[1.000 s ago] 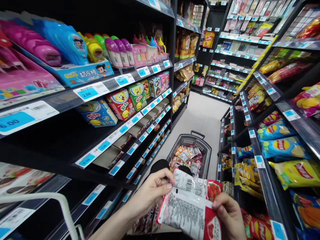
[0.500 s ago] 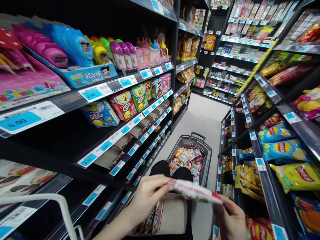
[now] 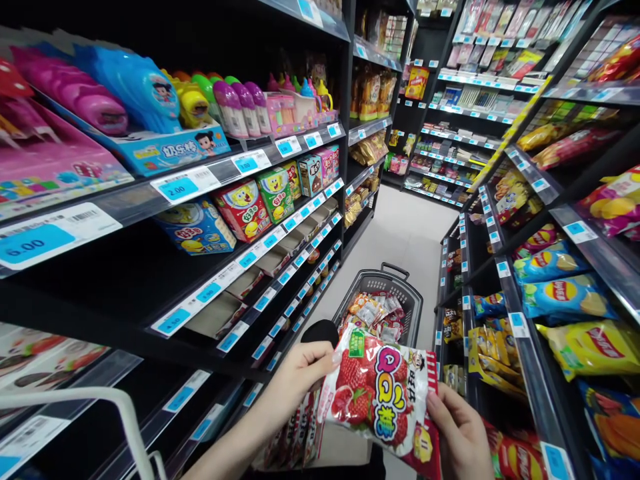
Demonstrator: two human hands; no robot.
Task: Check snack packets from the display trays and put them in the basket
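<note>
A red and white bag of gummy candy [image 3: 380,393] with strawberries printed on it is stretched between my two hands, its front facing me. My left hand [image 3: 307,367] pinches its left edge between thumb and fingers. The right edge is gripped by my right hand [image 3: 460,430], thumb on the front. Below the bag, an open carton [image 3: 345,447] sits at my lap, with several similar candy packets [image 3: 300,433] standing in its left side. The bag hides part of the carton.
Ahead on the floor stands a dark grey shopping basket [image 3: 417,313] heaped with candy packets. Shelves with toy candies and boxes [image 3: 243,210] line the left; chip bags [image 3: 570,297] fill the right shelves. A white curved bar [image 3: 125,413] is at lower left.
The candy bag has turned from nearly edge-on to showing its printed front. Both hands keep hold of it, and the view has shifted slightly.
</note>
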